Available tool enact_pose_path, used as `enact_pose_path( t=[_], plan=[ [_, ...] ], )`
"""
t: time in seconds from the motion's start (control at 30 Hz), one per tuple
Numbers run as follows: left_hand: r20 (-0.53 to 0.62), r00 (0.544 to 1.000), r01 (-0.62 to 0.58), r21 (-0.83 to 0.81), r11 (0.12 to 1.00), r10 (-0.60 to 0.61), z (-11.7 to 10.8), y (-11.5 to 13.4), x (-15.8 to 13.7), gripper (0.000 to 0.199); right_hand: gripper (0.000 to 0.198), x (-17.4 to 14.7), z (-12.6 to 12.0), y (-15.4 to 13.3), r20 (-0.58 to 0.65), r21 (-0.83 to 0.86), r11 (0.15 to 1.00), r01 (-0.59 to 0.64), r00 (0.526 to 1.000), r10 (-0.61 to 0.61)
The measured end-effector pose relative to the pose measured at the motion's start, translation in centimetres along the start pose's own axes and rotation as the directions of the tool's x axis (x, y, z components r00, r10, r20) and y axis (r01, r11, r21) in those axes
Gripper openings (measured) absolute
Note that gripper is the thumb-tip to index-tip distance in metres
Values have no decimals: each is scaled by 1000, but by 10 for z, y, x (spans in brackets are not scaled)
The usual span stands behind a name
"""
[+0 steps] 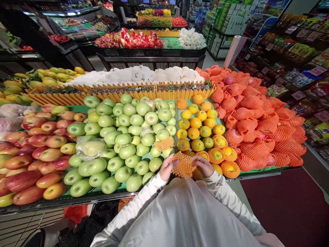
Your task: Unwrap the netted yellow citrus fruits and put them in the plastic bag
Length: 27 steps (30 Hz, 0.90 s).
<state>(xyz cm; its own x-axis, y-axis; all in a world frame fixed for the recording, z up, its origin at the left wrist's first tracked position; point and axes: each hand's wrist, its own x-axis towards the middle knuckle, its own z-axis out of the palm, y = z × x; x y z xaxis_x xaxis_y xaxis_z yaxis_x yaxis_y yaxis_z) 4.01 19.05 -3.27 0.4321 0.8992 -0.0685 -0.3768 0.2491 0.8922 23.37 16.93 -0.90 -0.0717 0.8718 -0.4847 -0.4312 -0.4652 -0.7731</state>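
Observation:
Between my hands an orange foam fruit net [184,165] is stretched out, close to my body at the front edge of the fruit stand. My left hand [167,166] pinches its left side, and my right hand [203,165] grips its right side. Whether a fruit sits inside the net I cannot tell. Just beyond lie bare oranges [193,133], with several netted oranges [230,168] to the right of my right hand. Another foam net [163,144] rests on the green apples [128,151] to the left.
Red apples [33,161] fill the left of the stand. Fruits in red-orange nets [264,127] are heaped at the right. A yellow picket border [123,92] runs behind, with white-wrapped fruit [133,75] beyond. A wire cart [31,223] stands at lower left.

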Motion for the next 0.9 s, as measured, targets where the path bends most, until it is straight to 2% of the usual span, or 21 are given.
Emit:
enact_pose_path(
  t=[0.07, 0.13, 0.23, 0.3, 0.37, 0.4, 0.43, 0.47, 0.53, 0.6, 0.63, 0.7, 0.73, 0.8, 0.87, 0.9],
  plan=[
    [19, 1000, 22, -88, 996, -21, -2, -6, 2, 45, 45, 1, 0, -5, -2, 190, 977, -93, 995, 95],
    [95, 995, -40, 6, 999, 39, -3, -12, 4, 33, 50, 2, 0, -8, 8, 270, 959, -90, 996, 91],
    [143, 976, -197, 235, 952, 167, -5, -18, 7, 21, 38, 3, -5, -8, 70, 277, 961, 11, 997, -31],
    [84, 965, -264, 288, 921, 250, -7, -19, 9, 20, 30, 5, -11, -4, 120, 277, 957, 81, 986, -118],
    [-6, 951, -290, 336, 896, 310, -8, -17, 11, 23, 31, 9, -17, 1, 134, 284, 943, 174, 967, -219],
    [-47, 950, -272, 358, 893, 308, -9, -16, 12, 27, 29, 11, -20, 3, 139, 249, 933, 261, 943, -301],
    [-81, 960, -224, 360, 906, 269, -9, -14, 12, 33, 23, 13, -22, 5, 159, 164, 911, 378, 901, -403],
    [-101, 976, -150, 329, 932, 193, -8, -13, 12, 43, 17, 14, -22, 7, 200, 36, 859, 510, 839, -506],
    [-74, 997, 32, 244, 969, -14, -8, -13, 11, 65, 11, 13, -20, 9, 323, -233, 673, 702, 709, -627],
    [-6, 988, 152, 255, 955, -156, -7, -17, 9, 78, 13, 10, -15, 11, 397, -365, 540, 759, 651, -647],
    [33, 981, 171, 290, 942, -189, -8, -20, 9, 80, 15, 8, -13, 11, 390, -384, 515, 766, 640, -662],
    [146, 971, 126, 368, 921, -191, -9, -27, 8, 73, 16, 4, -9, 8, 360, -373, 494, 785, 613, -703],
    [204, 963, 87, 386, 918, -177, -10, -29, 8, 66, 16, 3, -8, 5, 351, -352, 497, 793, 604, -715],
    [271, 954, 7, 400, 917, -125, -11, -31, 7, 53, 15, 4, -10, -2, 382, -274, 559, 783, 621, -684],
    [222, 974, -55, 401, 915, -39, -11, -28, 6, 44, 13, 12, -12, -9, 439, -202, 663, 721, 672, -596],
    [160, 987, -71, 384, 921, 9, -12, -25, 5, 40, 21, 20, -12, -12, 444, -226, 693, 685, 705, -552]
  ],
)
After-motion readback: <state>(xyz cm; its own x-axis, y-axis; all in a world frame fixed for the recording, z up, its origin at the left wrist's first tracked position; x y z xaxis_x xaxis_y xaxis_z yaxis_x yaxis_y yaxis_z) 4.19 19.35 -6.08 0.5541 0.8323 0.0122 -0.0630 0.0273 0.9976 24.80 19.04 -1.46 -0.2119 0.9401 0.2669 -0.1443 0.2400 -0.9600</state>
